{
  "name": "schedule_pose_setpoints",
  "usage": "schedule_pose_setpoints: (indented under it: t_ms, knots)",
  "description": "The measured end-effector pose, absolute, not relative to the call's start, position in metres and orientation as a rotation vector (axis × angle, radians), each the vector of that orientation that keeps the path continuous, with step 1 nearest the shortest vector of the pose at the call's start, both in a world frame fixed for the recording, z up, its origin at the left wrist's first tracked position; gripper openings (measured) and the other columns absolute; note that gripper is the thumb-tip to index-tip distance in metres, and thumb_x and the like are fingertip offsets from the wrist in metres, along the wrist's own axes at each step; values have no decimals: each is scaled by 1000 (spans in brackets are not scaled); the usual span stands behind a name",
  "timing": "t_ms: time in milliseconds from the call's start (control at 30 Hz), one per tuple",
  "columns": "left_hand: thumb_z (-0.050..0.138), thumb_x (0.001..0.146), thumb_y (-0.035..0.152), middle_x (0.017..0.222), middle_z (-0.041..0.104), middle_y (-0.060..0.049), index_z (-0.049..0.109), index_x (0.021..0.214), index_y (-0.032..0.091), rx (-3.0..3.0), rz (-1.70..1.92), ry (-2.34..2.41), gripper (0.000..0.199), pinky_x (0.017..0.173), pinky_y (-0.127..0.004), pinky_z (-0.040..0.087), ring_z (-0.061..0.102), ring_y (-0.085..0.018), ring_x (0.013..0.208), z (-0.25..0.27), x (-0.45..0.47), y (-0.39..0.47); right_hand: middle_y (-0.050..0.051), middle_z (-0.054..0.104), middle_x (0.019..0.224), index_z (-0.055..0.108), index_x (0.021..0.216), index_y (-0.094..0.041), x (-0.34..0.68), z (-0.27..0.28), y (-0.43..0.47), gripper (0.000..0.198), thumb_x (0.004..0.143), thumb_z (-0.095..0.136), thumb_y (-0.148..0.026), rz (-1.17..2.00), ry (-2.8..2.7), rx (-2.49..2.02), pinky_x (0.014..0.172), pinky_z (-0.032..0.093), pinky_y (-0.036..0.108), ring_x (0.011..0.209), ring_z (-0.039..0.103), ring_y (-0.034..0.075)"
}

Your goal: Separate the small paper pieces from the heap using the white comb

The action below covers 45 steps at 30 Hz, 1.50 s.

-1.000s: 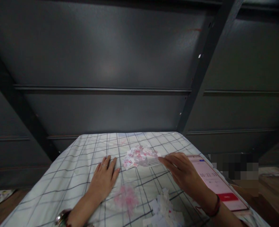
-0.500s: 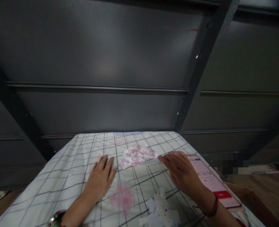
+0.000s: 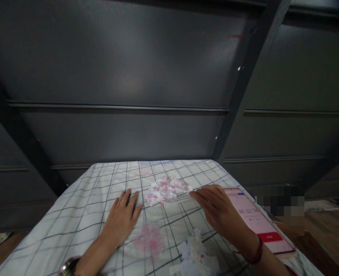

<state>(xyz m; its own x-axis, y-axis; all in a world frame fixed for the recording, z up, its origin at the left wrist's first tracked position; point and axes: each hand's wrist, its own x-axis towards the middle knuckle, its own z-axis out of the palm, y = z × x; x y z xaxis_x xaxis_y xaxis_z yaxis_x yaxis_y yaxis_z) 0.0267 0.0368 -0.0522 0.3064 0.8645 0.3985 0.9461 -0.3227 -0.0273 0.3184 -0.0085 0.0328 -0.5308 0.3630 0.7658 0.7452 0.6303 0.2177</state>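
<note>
My left hand (image 3: 123, 214) lies flat on the checked cloth (image 3: 100, 180), fingers spread, with nothing in it. To its right is a heap of small white and pink-stained paper scraps (image 3: 166, 189). My right hand (image 3: 215, 209) is at the heap's right end, thumb and fingertips pressed together. A pale, thin strip runs along the heap's lower right edge toward those fingertips; what they pinch is too small to make out. A second cluster of white paper scraps (image 3: 198, 253) lies nearer to me, below my right hand.
A phone (image 3: 261, 218) showing a running timer lies at the cloth's right edge, partly behind my right forearm. A pink stain (image 3: 149, 240) marks the cloth between my hands. Dark metal panels (image 3: 129, 134) stand behind the cloth's far edge.
My right hand has moved slightly left, its fingertips closer to the paper heap. My left hand stays where it was.
</note>
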Motion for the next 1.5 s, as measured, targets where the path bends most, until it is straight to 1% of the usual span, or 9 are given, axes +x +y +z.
schedule_pose_setpoints:
  t_ms: [100, 233, 467, 733, 933, 1133, 1300, 1433, 1500]
  knots:
    - [34, 93, 36, 131, 48, -21, 53, 123, 9, -2329, -438, -1643, 45, 95, -49, 39, 43, -35, 121, -51, 27, 37, 3, 62, 79, 56, 96, -16, 315, 34, -9, 34, 76, 36, 4, -693, -2191, -888, 71, 41, 30, 75, 52, 16]
    - [35, 92, 37, 131, 49, -19, 54, 122, 10, -2323, -440, -1649, 45, 95, -48, 38, 42, -34, 122, -54, 26, 38, 2, 61, 74, 56, 90, -16, 315, 38, -11, 35, 73, 35, 6, -628, -2211, -819, 66, 39, 27, 68, 50, 14]
    - [35, 92, 36, 131, 48, -21, 54, 122, 9, -2319, -427, -1652, 45, 95, -49, 38, 43, -35, 121, -53, 26, 38, 4, 62, 77, 56, 94, -15, 319, 37, -10, 35, 74, 35, 5, -668, -2134, -800, 67, 40, 29, 73, 52, 16]
    - [34, 92, 36, 131, 49, -20, 53, 123, 10, -2333, -450, -1657, 44, 95, -48, 38, 43, -33, 121, -51, 27, 37, 2, 61, 73, 56, 92, -16, 314, 41, -15, 33, 76, 35, 5, -594, -2225, -761, 63, 41, 27, 67, 52, 14]
    - [35, 91, 35, 132, 47, -21, 53, 123, 10, -2349, -441, -1692, 44, 95, -50, 37, 42, -35, 121, -48, 28, 35, 6, 62, 80, 55, 99, -15, 322, 32, -12, 38, 74, 35, 5, -670, -2168, -842, 67, 44, 32, 75, 53, 17]
    - [35, 92, 34, 132, 47, -20, 52, 124, 10, -2355, -413, -1695, 44, 96, -49, 37, 42, -33, 123, -44, 28, 32, 5, 61, 79, 55, 99, -16, 317, 36, -18, 39, 73, 35, 5, -560, -2220, -772, 65, 46, 31, 72, 52, 16]
    - [34, 92, 38, 132, 48, -18, 52, 123, 12, -2345, -482, -1695, 44, 96, -49, 36, 41, -33, 123, -49, 26, 33, 7, 61, 82, 56, 102, -15, 324, 39, -19, 35, 77, 37, 2, -584, -2143, -799, 67, 46, 32, 77, 52, 17]
    - [35, 92, 38, 133, 48, -17, 51, 124, 14, -2338, -487, -1702, 43, 96, -49, 37, 41, -32, 124, -50, 26, 33, 4, 58, 75, 57, 97, -16, 334, 38, -16, 30, 79, 39, 0, -506, -2194, -876, 58, 44, 29, 66, 49, 15]
    - [35, 92, 37, 133, 47, -17, 51, 124, 13, -2340, -462, -1704, 43, 96, -49, 37, 41, -33, 124, -49, 26, 32, 5, 58, 76, 57, 96, -16, 334, 37, -17, 30, 79, 38, 1, -486, -2229, -853, 61, 45, 29, 69, 50, 15]
